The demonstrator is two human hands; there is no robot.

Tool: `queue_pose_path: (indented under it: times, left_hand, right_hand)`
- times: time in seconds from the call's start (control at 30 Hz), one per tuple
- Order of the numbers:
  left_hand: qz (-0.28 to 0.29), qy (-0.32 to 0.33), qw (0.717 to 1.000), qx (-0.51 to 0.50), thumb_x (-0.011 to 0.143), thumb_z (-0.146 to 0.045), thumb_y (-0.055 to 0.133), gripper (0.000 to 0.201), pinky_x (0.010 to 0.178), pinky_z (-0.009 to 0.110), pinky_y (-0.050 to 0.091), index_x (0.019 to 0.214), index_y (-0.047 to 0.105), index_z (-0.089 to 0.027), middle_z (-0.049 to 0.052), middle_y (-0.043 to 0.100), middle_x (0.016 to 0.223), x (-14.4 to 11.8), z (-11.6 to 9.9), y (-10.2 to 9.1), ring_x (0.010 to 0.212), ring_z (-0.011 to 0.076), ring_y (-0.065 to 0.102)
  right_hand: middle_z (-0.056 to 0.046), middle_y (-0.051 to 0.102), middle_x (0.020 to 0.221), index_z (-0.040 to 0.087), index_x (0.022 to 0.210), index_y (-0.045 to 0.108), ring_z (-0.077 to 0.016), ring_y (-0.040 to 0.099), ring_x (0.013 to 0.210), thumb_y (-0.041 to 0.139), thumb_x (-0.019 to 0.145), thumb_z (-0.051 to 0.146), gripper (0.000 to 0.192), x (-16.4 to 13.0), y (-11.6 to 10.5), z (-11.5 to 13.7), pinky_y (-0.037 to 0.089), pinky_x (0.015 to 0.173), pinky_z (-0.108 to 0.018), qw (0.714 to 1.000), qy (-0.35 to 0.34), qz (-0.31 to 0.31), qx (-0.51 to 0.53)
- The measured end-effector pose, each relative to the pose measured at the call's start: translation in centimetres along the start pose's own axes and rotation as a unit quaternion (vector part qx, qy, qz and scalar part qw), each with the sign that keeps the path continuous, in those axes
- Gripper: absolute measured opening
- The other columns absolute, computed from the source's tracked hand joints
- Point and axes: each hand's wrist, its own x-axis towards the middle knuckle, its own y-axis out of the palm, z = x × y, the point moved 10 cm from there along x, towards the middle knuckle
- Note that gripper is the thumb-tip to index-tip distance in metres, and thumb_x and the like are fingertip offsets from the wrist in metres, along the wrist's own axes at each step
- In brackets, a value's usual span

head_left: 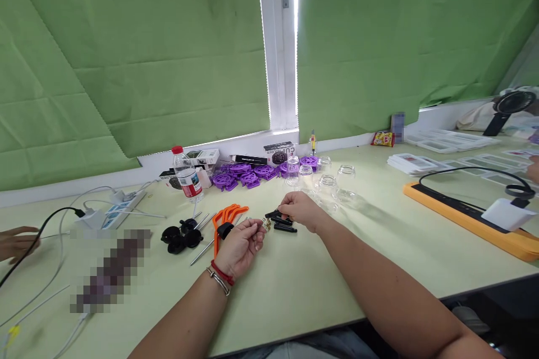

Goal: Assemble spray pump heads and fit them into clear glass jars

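green table (pixel 320 286) | left hand (pixel 240 247) palm-up, curled around small, perhaps brass, bits (pixel 266 225) | right hand (pixel 301 210) pinching black part (pixel 278 216)

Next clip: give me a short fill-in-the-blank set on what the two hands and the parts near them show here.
1. The right hand pinches a small part whose colour is ____.
2. The curved plastic pieces just beyond the left hand are ____ in colour.
3. The water bottle wears a ____ cap.
4. The round slotted parts by the window wall are ____.

Missing words: black; orange; red; purple
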Motion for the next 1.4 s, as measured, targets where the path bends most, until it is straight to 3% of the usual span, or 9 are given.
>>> queue_pose_path:
  times: [0.2, 0.37, 0.53, 0.7, 0.8, 0.93, 1.1, 1.3, 1.4]
  left_hand:
    - [-0.032, 0.037, 0.999, -0.006, 0.085, -0.010, 0.048, 0.007, 0.041, 0.013, 0.037, 0.082, 0.054, -0.012, 0.003, 0.060, 0.067, -0.5, -1.4, -0.4, 0.047, 0.0040, 0.050]
    - [-0.028, 0.016, 0.999, 0.013, 0.088, -0.014, 0.047, 0.008, 0.046, 0.015, 0.044, 0.084, 0.054, -0.012, 0.007, 0.064, 0.072, -0.4, -0.8, -0.6, 0.051, 0.0058, 0.055]
    - [-0.014, 0.004, 1.000, 0.024, 0.089, -0.017, 0.046, 0.009, 0.045, 0.015, 0.043, 0.086, 0.053, -0.012, 0.008, 0.064, 0.072, 0.0, -0.1, -0.5, 0.050, 0.0060, 0.055]
    - [-0.010, -0.004, 0.999, 0.037, 0.089, -0.019, 0.047, 0.008, 0.043, 0.015, 0.041, 0.085, 0.051, -0.013, 0.007, 0.064, 0.070, 0.1, 0.4, -0.3, 0.048, 0.0054, 0.053]
    - [0.007, -0.009, 0.999, 0.050, 0.088, -0.021, 0.049, 0.008, 0.042, 0.015, 0.039, 0.084, 0.051, -0.014, 0.006, 0.063, 0.069, -0.1, 0.7, 0.1, 0.047, 0.0055, 0.052]
    - [0.039, -0.028, 0.997, 0.067, 0.087, -0.024, 0.052, 0.010, 0.042, 0.015, 0.037, 0.083, 0.050, -0.014, 0.005, 0.062, 0.068, -0.3, 1.4, 0.9, 0.046, 0.0050, 0.050]
    - [0.051, -0.042, 0.994, 0.086, 0.087, -0.028, 0.052, 0.014, 0.041, 0.015, 0.035, 0.082, 0.048, -0.015, 0.004, 0.062, 0.066, -0.2, 1.9, 1.4, 0.046, 0.0057, 0.051]
    - [0.056, -0.036, 0.986, 0.155, 0.083, -0.034, 0.055, 0.019, 0.041, 0.018, 0.036, 0.085, 0.048, -0.016, 0.003, 0.062, 0.067, -0.6, 2.2, 2.0, 0.047, 0.0079, 0.053]
    - [0.094, -0.027, 0.974, 0.206, 0.080, -0.037, 0.059, 0.024, 0.042, 0.019, 0.037, 0.080, 0.049, -0.016, 0.003, 0.061, 0.069, -0.9, 2.4, 2.8, 0.048, 0.0080, 0.053]
  right_hand:
    - [-0.002, 0.065, 0.058, 0.017, 0.075, 0.056, -0.0080, 0.040, 0.042, 0.055, 0.076, 0.028, 0.011, -1.3, 1.4, 0.1, 0.030, 0.043, -0.021, 0.983, 0.003, 0.085, -0.166]
    - [-0.004, 0.064, 0.056, 0.016, 0.080, 0.061, -0.0145, 0.054, 0.052, 0.050, 0.083, 0.031, 0.018, -3.5, 2.9, 0.8, 0.035, 0.047, -0.023, 0.914, 0.027, 0.163, -0.372]
    - [-0.009, 0.065, 0.074, 0.014, 0.081, 0.063, -0.0204, 0.061, 0.060, 0.061, 0.077, 0.025, 0.012, -3.5, 2.9, 0.0, 0.038, 0.050, -0.025, 0.862, 0.033, 0.152, -0.483]
    - [-0.010, 0.064, 0.086, 0.015, 0.088, 0.062, -0.0201, 0.061, 0.072, 0.051, 0.085, 0.026, 0.016, -2.9, 2.0, 1.1, 0.038, 0.055, -0.025, 0.879, -0.008, 0.081, -0.471]
    - [-0.006, 0.065, 0.094, 0.019, 0.095, 0.062, -0.0163, 0.059, 0.077, 0.047, 0.087, 0.029, 0.020, -3.0, 1.8, 4.1, 0.038, 0.059, -0.024, 0.919, -0.124, 0.018, -0.374]
    - [-0.001, 0.067, 0.085, 0.020, 0.087, 0.067, -0.0118, 0.057, 0.069, 0.058, 0.078, 0.023, 0.014, -4.2, 4.1, 5.9, 0.039, 0.061, -0.021, 0.929, -0.246, 0.078, -0.266]
    - [0.000, 0.067, 0.069, 0.019, 0.077, 0.070, -0.0110, 0.056, 0.061, 0.055, 0.075, 0.015, 0.016, -3.7, 5.1, 4.6, 0.040, 0.058, -0.020, 0.936, -0.223, 0.142, -0.231]
    - [-0.005, 0.068, 0.080, 0.017, 0.094, 0.071, -0.0131, 0.058, 0.066, 0.057, 0.074, 0.022, 0.024, 0.6, -2.0, 1.7, 0.043, 0.059, -0.022, 0.978, -0.112, -0.035, -0.171]
    - [-0.006, 0.068, 0.085, 0.017, 0.101, 0.069, -0.0123, 0.057, 0.065, 0.057, 0.074, 0.021, 0.030, 2.3, -3.7, -0.9, 0.043, 0.056, -0.021, 0.992, -0.049, -0.057, -0.103]
